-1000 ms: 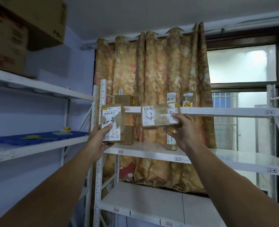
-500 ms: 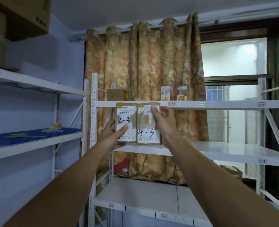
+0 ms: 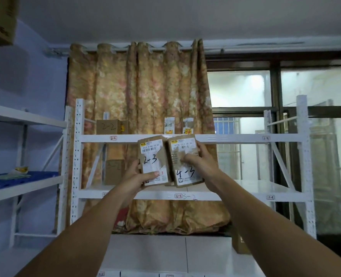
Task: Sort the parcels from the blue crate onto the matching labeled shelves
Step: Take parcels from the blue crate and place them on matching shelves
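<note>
Two small brown parcels are held upright, side by side, in front of the white shelving rack point(image 3: 185, 138). My left hand point(image 3: 139, 176) grips the parcel marked 2-3 point(image 3: 152, 159) from below and behind. My right hand point(image 3: 200, 162) grips the parcel marked 4-3 point(image 3: 185, 168) at its right edge, thumb across the torn label. The two parcels touch along their inner edges. The upper shelf edge carries tags 2-2 point(image 3: 113, 138) and 2-4 point(image 3: 266, 138). The shelf below carries tag 3-3 point(image 3: 178, 195). The blue crate is out of sight.
A box marked 2-2 point(image 3: 109, 126) and two small packets point(image 3: 177, 125) stand on the upper shelf. Another box point(image 3: 113, 171) sits on the shelf below. A floral curtain point(image 3: 137, 86) hangs behind. A second rack point(image 3: 25, 184) with a blue sheet stands at left. A carton point(image 3: 240, 245) sits low at right.
My right hand turned the 4-3 parcel from sideways to upright and brought it against the 2-3 parcel. Both parcels now sit centred before the rack as my view shifted right.
</note>
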The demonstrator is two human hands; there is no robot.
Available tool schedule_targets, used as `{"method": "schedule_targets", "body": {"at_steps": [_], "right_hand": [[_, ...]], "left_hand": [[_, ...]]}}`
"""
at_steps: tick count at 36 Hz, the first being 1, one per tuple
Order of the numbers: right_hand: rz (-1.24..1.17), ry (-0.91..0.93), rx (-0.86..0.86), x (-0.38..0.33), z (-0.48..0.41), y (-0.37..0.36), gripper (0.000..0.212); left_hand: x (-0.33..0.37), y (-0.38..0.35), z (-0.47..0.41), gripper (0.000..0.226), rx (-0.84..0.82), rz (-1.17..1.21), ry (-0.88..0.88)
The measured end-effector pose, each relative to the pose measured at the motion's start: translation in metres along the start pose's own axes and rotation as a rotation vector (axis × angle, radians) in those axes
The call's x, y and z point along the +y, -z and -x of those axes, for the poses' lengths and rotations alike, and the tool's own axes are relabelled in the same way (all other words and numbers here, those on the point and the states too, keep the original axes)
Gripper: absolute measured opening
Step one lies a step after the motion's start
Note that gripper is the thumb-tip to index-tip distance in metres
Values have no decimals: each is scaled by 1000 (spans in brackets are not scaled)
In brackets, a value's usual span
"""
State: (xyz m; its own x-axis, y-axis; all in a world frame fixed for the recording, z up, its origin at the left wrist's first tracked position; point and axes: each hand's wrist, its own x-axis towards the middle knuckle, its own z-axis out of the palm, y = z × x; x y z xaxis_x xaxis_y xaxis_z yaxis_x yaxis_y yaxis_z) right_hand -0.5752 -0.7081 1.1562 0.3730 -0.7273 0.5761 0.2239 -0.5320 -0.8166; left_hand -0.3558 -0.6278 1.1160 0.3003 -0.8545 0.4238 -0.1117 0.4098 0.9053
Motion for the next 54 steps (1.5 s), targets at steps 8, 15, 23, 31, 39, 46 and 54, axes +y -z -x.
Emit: {"method": "schedule_targets", "body": {"at_steps": [8,15,23,31,39,46,54], "right_hand": [[-96,22,109,4,7,11,60],[-145,-1,167,0,5,27,62],[-117,1,148,4,9,86,60],[-134,-78,210,21,11,166,58],[-205,-85,242,42,-14,208,69],[-197,-8,266,63,-61,218,60],[-154,147,278,79,-152,217,57]], "left_hand": [[6,-19,4,73,95,-185,-101],[7,-32,5,78,165,-241,-134],[-12,-82,5,64,170,-214,-145],[-36,-145,-20,68,222,-271,-120],[-51,-165,-63,61,277,-296,-150],[-63,-166,-128,65,315,-312,-192],[-64,-167,-228,62,295,-304,-278]]}}
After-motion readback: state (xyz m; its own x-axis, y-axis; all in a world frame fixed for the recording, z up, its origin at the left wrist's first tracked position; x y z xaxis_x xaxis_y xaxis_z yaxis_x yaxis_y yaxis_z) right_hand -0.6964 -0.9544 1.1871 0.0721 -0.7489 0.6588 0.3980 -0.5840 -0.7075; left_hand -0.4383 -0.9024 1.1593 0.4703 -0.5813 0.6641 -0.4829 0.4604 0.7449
